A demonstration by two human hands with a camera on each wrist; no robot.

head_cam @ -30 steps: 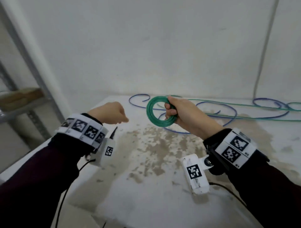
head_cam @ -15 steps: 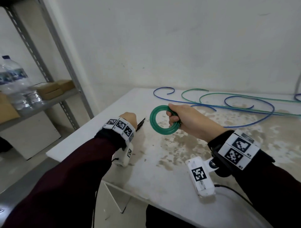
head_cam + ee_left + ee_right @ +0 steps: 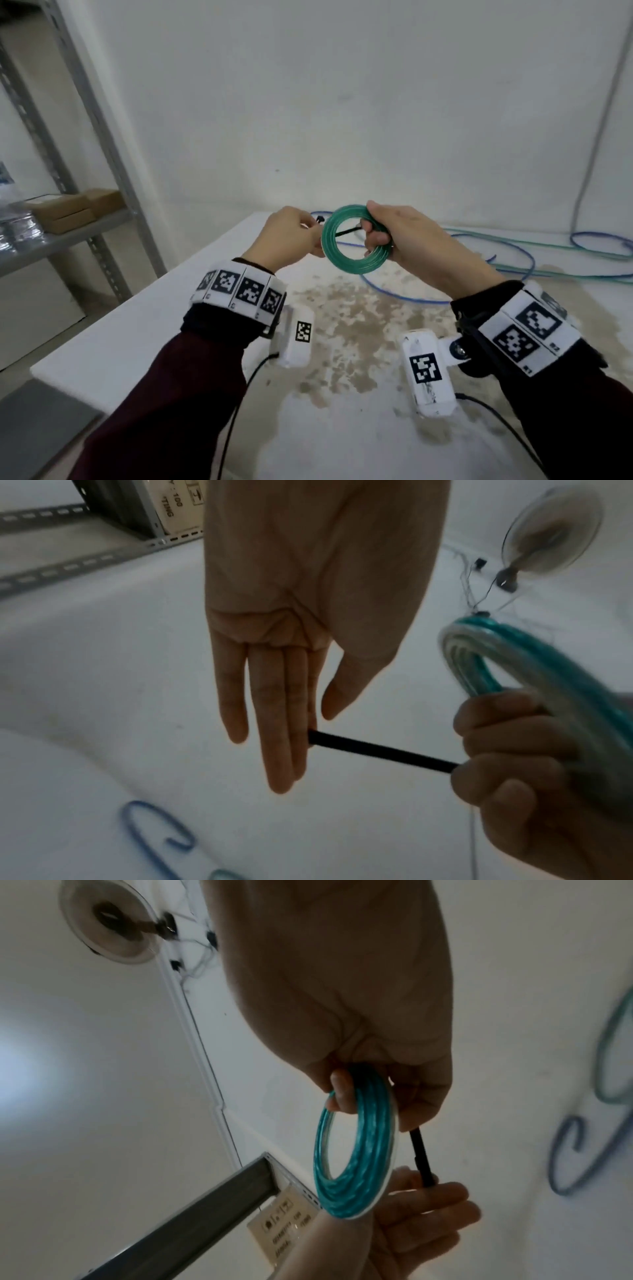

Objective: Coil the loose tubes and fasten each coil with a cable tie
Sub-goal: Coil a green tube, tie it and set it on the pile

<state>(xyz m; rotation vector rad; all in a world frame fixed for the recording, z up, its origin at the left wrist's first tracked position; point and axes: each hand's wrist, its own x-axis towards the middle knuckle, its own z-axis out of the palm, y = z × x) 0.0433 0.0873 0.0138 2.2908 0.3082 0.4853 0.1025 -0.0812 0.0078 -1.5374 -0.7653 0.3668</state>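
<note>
Above the table, my right hand (image 3: 375, 234) grips a coil of green tube (image 3: 359, 269) by its right side, the ring held upright. My left hand (image 3: 310, 229) sits just left of the coil and pinches a black cable tie (image 3: 346, 233). The tie runs across the ring's opening to my right fingers. In the left wrist view, thumb and fingers of my left hand (image 3: 315, 723) pinch the cable tie (image 3: 377, 752) by one end. In the right wrist view, my right hand (image 3: 369, 1096) clasps the coil (image 3: 356, 1164), with the cable tie (image 3: 421, 1158) beside it.
Loose blue tube (image 3: 411, 298) and green tube (image 3: 548, 241) sprawl over the back right of the stained white table (image 3: 342, 325). A metal shelf (image 3: 68, 236) with cardboard boxes (image 3: 65, 209) stands to the left. A grey cable (image 3: 599, 137) hangs down the wall.
My left hand has come up from the table's left side with the black cable tie and brought it to the coil. My right hand still holds the coil, now higher.
</note>
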